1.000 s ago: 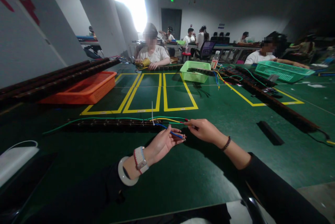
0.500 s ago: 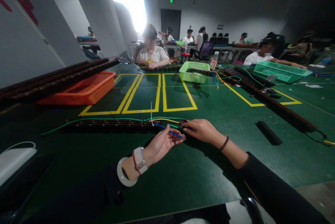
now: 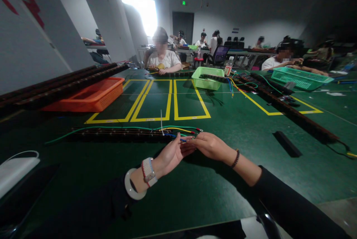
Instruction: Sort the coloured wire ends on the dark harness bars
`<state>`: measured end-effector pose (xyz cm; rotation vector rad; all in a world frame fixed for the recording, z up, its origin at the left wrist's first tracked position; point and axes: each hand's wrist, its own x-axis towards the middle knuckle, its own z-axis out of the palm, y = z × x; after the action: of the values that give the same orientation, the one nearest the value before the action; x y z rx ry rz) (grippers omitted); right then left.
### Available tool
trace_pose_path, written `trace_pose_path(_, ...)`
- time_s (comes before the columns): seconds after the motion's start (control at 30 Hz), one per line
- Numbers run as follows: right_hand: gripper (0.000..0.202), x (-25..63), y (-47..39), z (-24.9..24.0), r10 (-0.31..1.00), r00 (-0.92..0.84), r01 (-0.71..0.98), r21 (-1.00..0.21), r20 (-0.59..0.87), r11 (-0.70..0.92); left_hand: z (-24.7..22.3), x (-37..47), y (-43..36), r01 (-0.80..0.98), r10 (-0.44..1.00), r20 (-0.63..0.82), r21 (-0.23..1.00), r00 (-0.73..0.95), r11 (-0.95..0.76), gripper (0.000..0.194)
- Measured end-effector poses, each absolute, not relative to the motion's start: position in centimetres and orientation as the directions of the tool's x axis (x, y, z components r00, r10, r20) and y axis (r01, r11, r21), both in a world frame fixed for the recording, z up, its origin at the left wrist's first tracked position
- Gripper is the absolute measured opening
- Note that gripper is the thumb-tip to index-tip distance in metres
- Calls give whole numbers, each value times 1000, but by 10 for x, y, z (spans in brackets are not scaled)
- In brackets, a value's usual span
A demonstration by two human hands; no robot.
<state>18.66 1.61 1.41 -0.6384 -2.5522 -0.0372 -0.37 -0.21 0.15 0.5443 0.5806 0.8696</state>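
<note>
Palm up, my left hand (image 3: 174, 154) is closed round a blue wire (image 3: 169, 134), with the thumb along it. My right hand (image 3: 214, 147) meets its fingertips and pinches at the wire end there; the fingers hide the end itself. The wires come out of a long dark strip-like part (image 3: 117, 133) lying across the table. A white cable tie (image 3: 161, 121) stands up from the strip's right end. Just above my hands, a yellow wire (image 3: 178, 130) with a red-sleeved end and a long green wire (image 3: 103, 127) lie loose, the green one running back along the strip.
An orange basket (image 3: 107, 95) at left has long dark strips across it. Farther back are a light green basket (image 3: 208, 79), a bottle (image 3: 229, 66) and a teal basket (image 3: 302, 77). A black block (image 3: 287, 144) lies at right. Another person (image 3: 163, 58) sits across the table.
My right hand has moved slightly left and down, from beside the yellow and green wire ends to my left fingertips. The blue wire's metal end, visible before, is covered now.
</note>
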Motion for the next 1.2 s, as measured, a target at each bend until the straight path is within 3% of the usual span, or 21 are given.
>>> trace_pose_path(0.27, 28, 186, 25, 7, 610, -666, 556, -259, 430, 790, 4, -5, -6, -374, 767, -226, 769, 601, 519, 40)
trace_pose_path(0.53, 20, 181, 27, 9, 608, -759, 575, -198, 235, 794, 5, -8, -10, -339, 755, -164, 819, 634, 462, 40)
trace_pose_path(0.73, 22, 182, 28, 4, 623, -762, 600, -169, 176, 782, 7, -5, -11, -314, 766, -180, 836, 617, 450, 37)
trace_pose_path(0.93, 27, 184, 27, 2, 629, -755, 611, -152, 185, 777, 3, -2, -10, -298, 763, -161, 855, 626, 425, 40)
trace_pose_path(1.03, 24, 184, 28, 5, 616, -744, 601, -144, 259, 786, 4, -1, -12, -269, 748, -145, 875, 648, 402, 38)
trace_pose_path(1.2, 28, 165, 38, 21, 667, -619, 584, -326, 414, 744, 4, -1, -16, -123, 678, -121, 946, 725, 300, 42)
